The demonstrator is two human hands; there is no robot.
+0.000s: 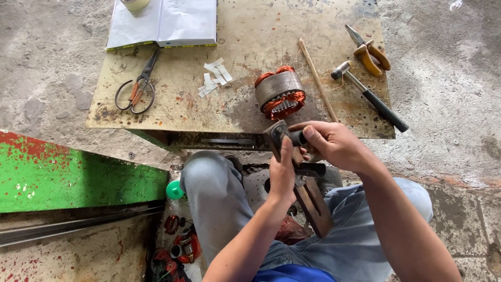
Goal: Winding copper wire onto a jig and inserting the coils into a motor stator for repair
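Rusty steel is what both hands are working on: a long flat metal tool with a bracket head (305,183), held slantwise over the person's lap, just on the near side of the low workbench (245,112). The left hand (282,175) is wrapped around the bar's middle, fingers closed on it from the left, thumb up toward the head. The right hand (334,143) pinches a short dark cylindrical knob (297,137) at the head end, thumb and forefinger closed on it. Whether that knob is a screw or a handle I cannot tell.

To do this well, I judge that the left hand should stay the anchor, keeping the bar steady against the thigh, while the right turns or presses the knob squarely along its axis. A tilted push on rusted metal is likely to bind or slip toward the left thumb, which sits close to the head.

On the workbench, just beyond the tool's head, stands a motor stator (280,92) with copper windings. To its right lie a thin wooden stick (318,79), a hammer (368,94) and orange-handled pliers (369,51). To the stator's left are white paper strips (214,77), and further left scissors (140,86). An open notebook (164,22) lies at the bench's far edge.
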